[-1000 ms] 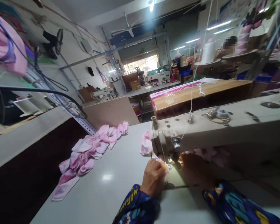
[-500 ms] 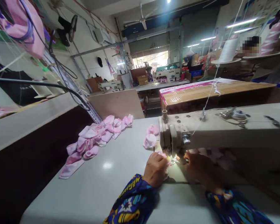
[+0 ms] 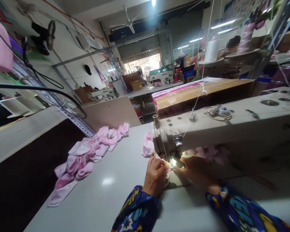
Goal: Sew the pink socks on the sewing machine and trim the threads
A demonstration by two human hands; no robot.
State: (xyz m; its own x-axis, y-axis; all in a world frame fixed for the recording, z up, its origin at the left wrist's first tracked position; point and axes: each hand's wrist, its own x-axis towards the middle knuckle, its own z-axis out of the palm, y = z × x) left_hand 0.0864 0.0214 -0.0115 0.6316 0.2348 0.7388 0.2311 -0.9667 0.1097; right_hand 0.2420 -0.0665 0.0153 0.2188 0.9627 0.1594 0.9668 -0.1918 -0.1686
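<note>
My left hand (image 3: 156, 175) is closed on the edge of a small pink cloth piece (image 3: 168, 174), just left of the lit needle area of the sewing machine (image 3: 222, 124). Under the machine's arm, my right hand (image 3: 197, 169) reaches in from the right, its fingers drawn together beside the needle. What those fingers grip is hidden in shadow and glare. Behind the needle lie a few pink cloth pieces (image 3: 148, 145), and more pink pieces (image 3: 212, 153) sit under the arm, beyond my right hand.
A heap of pink and white cloth pieces (image 3: 87, 156) spreads over the left of the white table (image 3: 94, 206). Behind the machine stands a large cardboard box (image 3: 183, 96). A white thread cone (image 3: 211, 50) feeds thread down to the machine. A black cable (image 3: 50, 87) hangs at left.
My view has turned to the right, so the scene sits further left. My right fingers have come closer to the needle, while my left hand keeps its hold on the cloth.
</note>
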